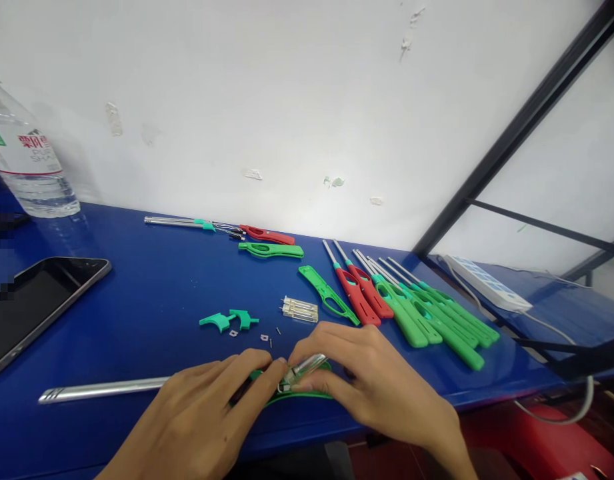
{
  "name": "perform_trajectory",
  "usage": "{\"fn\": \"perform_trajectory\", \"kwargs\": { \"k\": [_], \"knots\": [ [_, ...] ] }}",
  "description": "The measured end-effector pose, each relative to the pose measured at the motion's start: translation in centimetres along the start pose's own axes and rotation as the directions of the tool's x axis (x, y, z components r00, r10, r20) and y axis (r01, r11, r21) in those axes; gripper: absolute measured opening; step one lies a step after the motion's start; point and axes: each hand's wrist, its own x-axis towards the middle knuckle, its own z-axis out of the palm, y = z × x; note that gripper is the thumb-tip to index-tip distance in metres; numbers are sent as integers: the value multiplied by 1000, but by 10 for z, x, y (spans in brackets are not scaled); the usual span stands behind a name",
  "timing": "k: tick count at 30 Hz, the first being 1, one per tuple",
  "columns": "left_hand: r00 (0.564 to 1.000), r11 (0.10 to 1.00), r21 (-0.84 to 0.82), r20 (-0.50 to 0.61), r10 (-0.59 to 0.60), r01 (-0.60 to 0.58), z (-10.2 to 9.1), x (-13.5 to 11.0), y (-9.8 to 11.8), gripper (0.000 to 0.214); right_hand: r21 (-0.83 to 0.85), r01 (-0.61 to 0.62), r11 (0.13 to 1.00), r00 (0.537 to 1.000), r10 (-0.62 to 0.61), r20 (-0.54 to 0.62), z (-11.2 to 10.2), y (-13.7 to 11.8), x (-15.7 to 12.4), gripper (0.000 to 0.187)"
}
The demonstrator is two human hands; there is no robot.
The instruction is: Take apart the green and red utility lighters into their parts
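My left hand (207, 407) presses its fingers onto a green lighter handle shell (301, 398) lying near the table's front edge. A long metal lighter tube (101, 390) sticks out leftward from under that hand. Between thumb and fingers, my right hand (361, 377) pinches a small clear fuel tank (309, 365), tilted over the shell. Its left end meets my left fingertips. Just beyond my hands lie teal triggers (230, 321), tiny metal pieces (265, 338), several clear fuel tanks (300, 309) and a loose green half shell (329, 295). The shell's inside is mostly hidden by my fingers.
Long-necked red lighters (359, 293) and green lighters (427, 310) lie in a row on the right. More tubes (174, 221) and shells are near the wall. A phone (41, 300) and water bottle (29, 157) occupy the left; a power strip (487, 283) sits beyond the black frame.
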Motion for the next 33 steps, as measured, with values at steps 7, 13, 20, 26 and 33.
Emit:
{"fn": "perform_trajectory", "kwargs": {
  "k": [7, 13, 20, 26, 33],
  "knots": [
    [1000, 1000, -2, 4, 15, -15, -1, 1, -1, 42, -3, -8, 1000, 1000, 8, 5, -1, -3, -1, 12],
    [999, 1000, -15, -38, 5, -6, 2, 2, -2, 43, -14, -29, 999, 1000, 29, 13, -1, -4, -1, 17],
    [999, 1000, 10, 51, -18, 17, 3, -8, 0, 49, -10, -23, 1000, 1000, 23, 5, -1, -5, -1, 15],
    [998, 999, 22, 40, -42, 42, 6, -13, -3, 50, -51, -23, 998, 1000, 22, -20, -1, -4, 0, 14],
    [998, 1000, 7, -53, 18, -17, -1, -2, -5, 40, -84, -57, 995, 997, 52, -61, 1, -2, 0, 18]
  ]
}}
